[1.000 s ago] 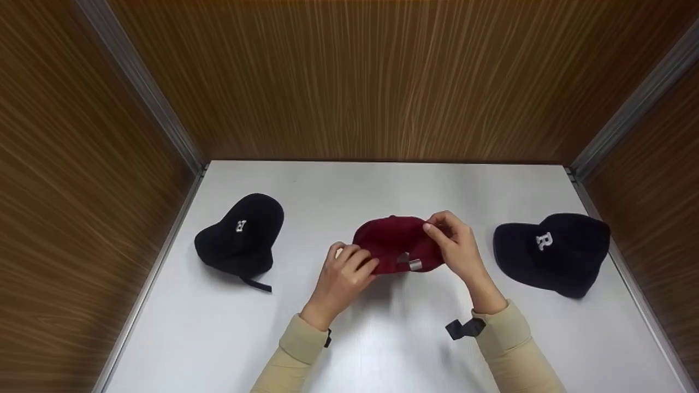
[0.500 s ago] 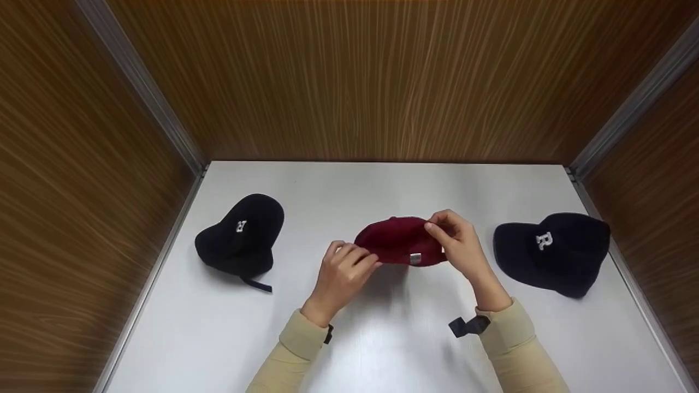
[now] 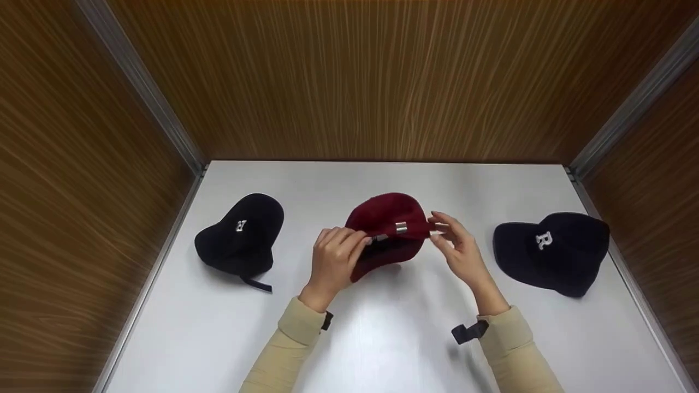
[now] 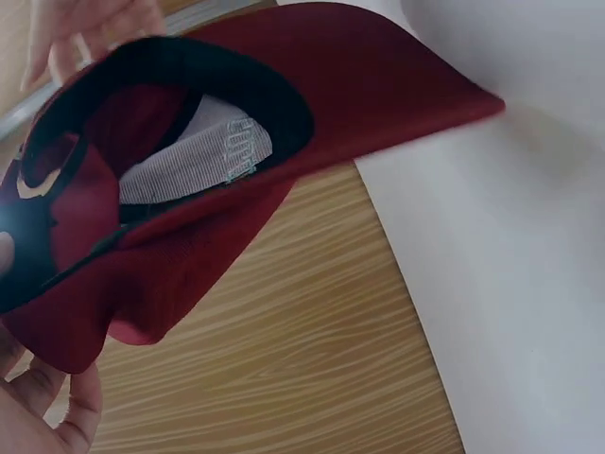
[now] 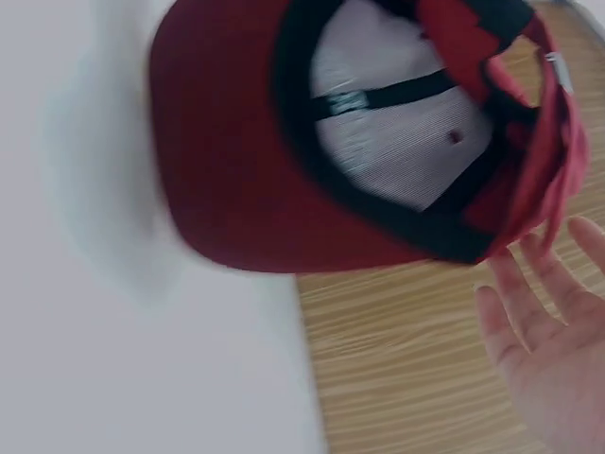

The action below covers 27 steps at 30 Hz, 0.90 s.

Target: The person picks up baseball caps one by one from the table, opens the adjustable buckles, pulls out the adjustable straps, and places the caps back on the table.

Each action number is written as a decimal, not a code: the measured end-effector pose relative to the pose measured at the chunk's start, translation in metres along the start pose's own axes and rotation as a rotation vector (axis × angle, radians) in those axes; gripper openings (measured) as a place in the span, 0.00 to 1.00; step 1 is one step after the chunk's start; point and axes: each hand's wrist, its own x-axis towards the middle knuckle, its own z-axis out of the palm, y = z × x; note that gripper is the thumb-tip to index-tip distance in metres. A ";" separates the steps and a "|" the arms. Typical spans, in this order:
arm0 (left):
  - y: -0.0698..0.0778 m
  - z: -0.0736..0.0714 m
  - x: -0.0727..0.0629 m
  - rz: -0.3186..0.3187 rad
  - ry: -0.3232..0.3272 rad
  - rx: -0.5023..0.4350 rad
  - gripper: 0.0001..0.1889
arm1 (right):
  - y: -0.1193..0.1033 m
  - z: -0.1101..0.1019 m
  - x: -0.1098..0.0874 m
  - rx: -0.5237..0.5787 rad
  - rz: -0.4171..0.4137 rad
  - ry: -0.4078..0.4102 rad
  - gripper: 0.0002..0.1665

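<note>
My left hand [image 3: 336,262] grips the left back edge of a dark red baseball cap [image 3: 387,210], thumb against its inside. A silver buckle [image 3: 401,227] on the back strap faces me. Just right of the cap, my right hand [image 3: 458,248] has loosely spread fingers around the strap's end. In the right wrist view, the straight fingertips of the right hand [image 5: 553,350] are at the rim of the cap [image 5: 217,132], whose pale lining shows. The left wrist view has the left hand [image 4: 43,407] under the crown, with the brim of the cap [image 4: 369,76] pointing away.
A black cap [image 3: 246,234] with a white letter and a loose strap lies on the left of the white table [image 3: 382,338]. On the right lies a navy cap [image 3: 562,251] with a white R. Wood-grain panels [image 3: 382,82] enclose the back and sides.
The red cap has tipped so its opening and brim underside come into view, and it sits slightly further left. My right fingers have loosened from its edge and spread by the strap.
</note>
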 end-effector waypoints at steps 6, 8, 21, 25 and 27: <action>-0.007 0.000 -0.001 -0.034 -0.012 0.001 0.05 | 0.028 0.008 -0.008 0.008 0.088 -0.001 0.33; -0.008 0.000 -0.001 -0.035 -0.015 0.005 0.06 | 0.034 0.012 -0.006 0.025 0.127 0.014 0.31; -0.008 -0.001 0.000 -0.011 -0.012 0.019 0.06 | 0.033 0.027 0.011 -0.079 0.150 0.119 0.08; -0.011 -0.002 0.002 -0.018 -0.014 0.041 0.06 | 0.039 0.026 0.009 -0.124 0.147 0.126 0.06; -0.014 -0.002 0.002 -0.030 -0.019 0.054 0.06 | 0.047 0.024 0.006 -0.138 0.173 0.113 0.05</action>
